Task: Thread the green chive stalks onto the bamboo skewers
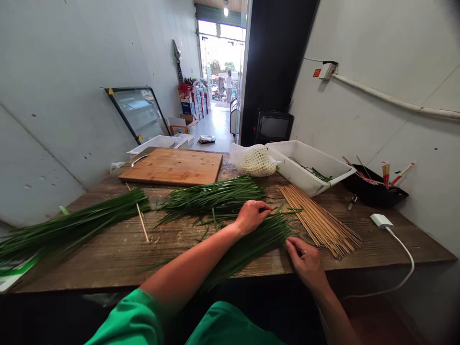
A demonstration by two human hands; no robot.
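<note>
Garlic chives (253, 244) lie in a bunch under my left forearm, their cut ends toward the right. My left hand (253, 216) reaches across this bunch, finger and thumb pinched at its far edge beside a few loose leaves. At the near right corner of the cut ends, my right hand (304, 258) is closed in a pinch. What either pinch holds is too small to make out. Another heap of chives (215, 194) lies behind. To the left, a bamboo skewer (142, 220) crosses the end of a third bunch of chives (82, 218).
Many bamboo skewers (319, 220) lie fanned right of the chives. Behind are a cutting board (176, 165), a foam-netted bundle (253, 160) and a white bin (309, 167). A black tray (381, 191) and a white adapter with cord (381, 221) are at the right.
</note>
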